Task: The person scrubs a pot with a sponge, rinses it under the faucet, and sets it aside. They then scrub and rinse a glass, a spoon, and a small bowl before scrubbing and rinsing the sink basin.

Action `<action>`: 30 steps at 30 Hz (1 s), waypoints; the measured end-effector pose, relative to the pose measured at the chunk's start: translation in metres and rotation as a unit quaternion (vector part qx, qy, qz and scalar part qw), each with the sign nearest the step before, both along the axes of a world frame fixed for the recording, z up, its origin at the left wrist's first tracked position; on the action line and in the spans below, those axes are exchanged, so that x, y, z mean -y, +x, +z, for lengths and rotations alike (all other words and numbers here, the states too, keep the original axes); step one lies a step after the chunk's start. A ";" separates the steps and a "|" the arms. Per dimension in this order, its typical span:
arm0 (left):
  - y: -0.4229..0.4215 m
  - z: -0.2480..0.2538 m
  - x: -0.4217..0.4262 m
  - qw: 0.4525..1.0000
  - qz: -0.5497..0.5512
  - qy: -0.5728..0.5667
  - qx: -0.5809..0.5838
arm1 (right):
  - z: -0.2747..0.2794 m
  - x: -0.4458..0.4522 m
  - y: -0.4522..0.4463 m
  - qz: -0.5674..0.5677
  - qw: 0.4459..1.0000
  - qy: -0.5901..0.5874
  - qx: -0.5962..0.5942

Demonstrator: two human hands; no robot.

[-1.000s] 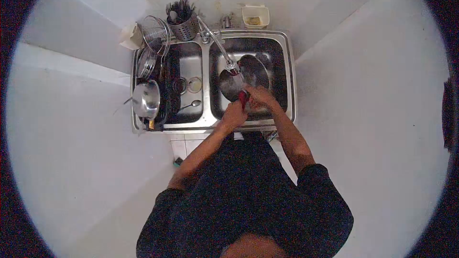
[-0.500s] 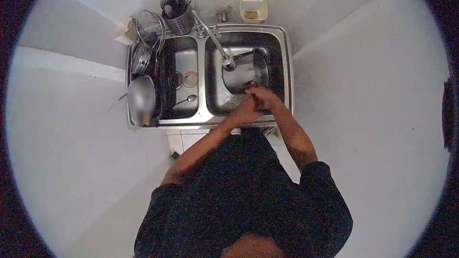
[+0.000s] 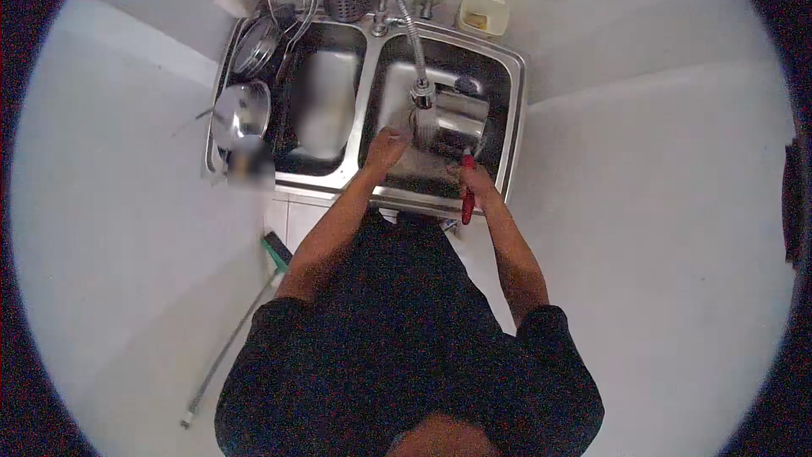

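A steel pot (image 3: 461,114) lies tilted in the right basin, below the spout of the flexible faucet (image 3: 422,93). Its long red handle (image 3: 468,203) points toward me, and my right hand (image 3: 474,180) is wrapped round it. My left hand (image 3: 387,148) is over the left part of the same basin, apart from the pot; its fingers are bent and blurred, and what they may hold is too small to tell. Water seems to run from the spout beside the pot.
The left basin (image 3: 326,110) is partly blurred. Metal bowls (image 3: 241,110) and strainers stand at its left. Behind the sink are a cutlery holder (image 3: 348,0) and a pale tub (image 3: 483,14). A green broom (image 3: 275,252) lies on the floor at left.
My left hand has come away from the handle and moved left. My right hand stays on the handle, and the pot has turned and tilted. The view has shifted and rotated.
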State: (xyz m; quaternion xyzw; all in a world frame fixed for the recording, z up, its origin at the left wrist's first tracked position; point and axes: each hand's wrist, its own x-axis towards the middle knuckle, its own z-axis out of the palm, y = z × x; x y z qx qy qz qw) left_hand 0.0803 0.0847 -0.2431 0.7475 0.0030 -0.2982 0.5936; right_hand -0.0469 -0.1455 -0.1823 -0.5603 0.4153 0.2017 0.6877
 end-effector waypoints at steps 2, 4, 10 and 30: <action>0.008 0.032 0.012 0.994 -0.013 0.113 0.000 | -0.009 0.000 -0.007 -0.078 0.993 0.082 0.025; 0.014 -0.009 0.022 0.985 -0.028 0.155 0.073 | -0.008 -0.003 -0.011 -0.059 0.997 0.037 0.033; 0.014 -0.006 0.014 0.995 0.007 0.079 0.055 | -0.009 -0.023 -0.034 0.057 0.994 -0.052 0.080; 0.002 0.093 -0.002 0.981 -0.002 0.106 0.164 | 0.036 -0.030 -0.043 0.184 0.966 -0.145 0.108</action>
